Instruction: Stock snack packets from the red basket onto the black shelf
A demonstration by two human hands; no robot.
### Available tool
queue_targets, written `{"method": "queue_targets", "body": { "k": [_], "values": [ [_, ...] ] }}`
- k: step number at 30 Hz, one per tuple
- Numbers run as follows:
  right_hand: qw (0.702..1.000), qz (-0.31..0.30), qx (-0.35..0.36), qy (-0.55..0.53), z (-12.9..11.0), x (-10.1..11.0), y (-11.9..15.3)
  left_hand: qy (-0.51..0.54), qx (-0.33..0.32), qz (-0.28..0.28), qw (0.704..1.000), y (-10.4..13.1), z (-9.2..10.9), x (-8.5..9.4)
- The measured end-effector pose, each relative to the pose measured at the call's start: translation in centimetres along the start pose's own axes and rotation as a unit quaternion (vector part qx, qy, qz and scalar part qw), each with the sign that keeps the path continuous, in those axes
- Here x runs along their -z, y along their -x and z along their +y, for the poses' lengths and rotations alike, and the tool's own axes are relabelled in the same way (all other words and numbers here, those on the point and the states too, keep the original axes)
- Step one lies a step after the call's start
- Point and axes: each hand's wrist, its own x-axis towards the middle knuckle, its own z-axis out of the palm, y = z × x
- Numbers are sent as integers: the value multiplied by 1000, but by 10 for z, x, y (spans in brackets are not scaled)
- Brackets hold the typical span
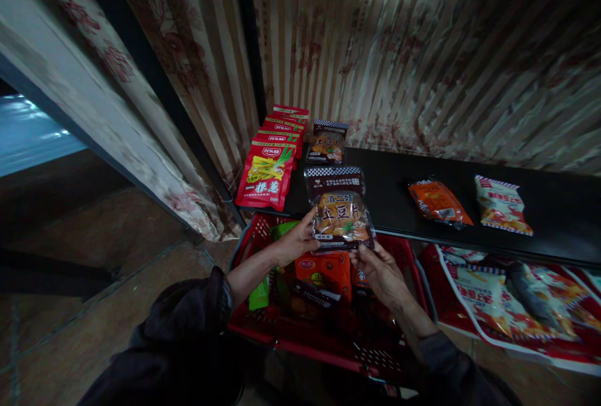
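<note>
A brown bag of potato chips is held between my two hands at the front edge of the black shelf. My left hand pinches its left side, and my right hand grips the lower right corner. Just behind it, a matching chip bag stands on the shelf. To the left, several red snack pouches overlap in a row. Under my hands sits a red plastic basket with an orange packet, green packets and other bags inside, partly hidden by my arms.
Farther right on the black shelf lie an orange snack bag and a white-and-red snack bag. Below them stands a second red container full of snack bags. A dark metal post and patterned curtains border the shelf.
</note>
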Motion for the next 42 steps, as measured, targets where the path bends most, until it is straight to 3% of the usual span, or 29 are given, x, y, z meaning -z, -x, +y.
{"method": "queue_targets", "body": {
  "k": [11,26,32,42],
  "values": [
    [999,-25,-3,-37,1,0,3,20,2,9,1000,3,2,1],
    [999,-24,0,-43,3,-5,7,-106,-65,193,973,-6,6,-3],
    [998,-25,54,-19,6,-7,13,-164,-115,168,965,1,7,-12],
    [994,-10,110,18,6,-9,20,-211,-117,155,958,0,1,-11]
  ]
}}
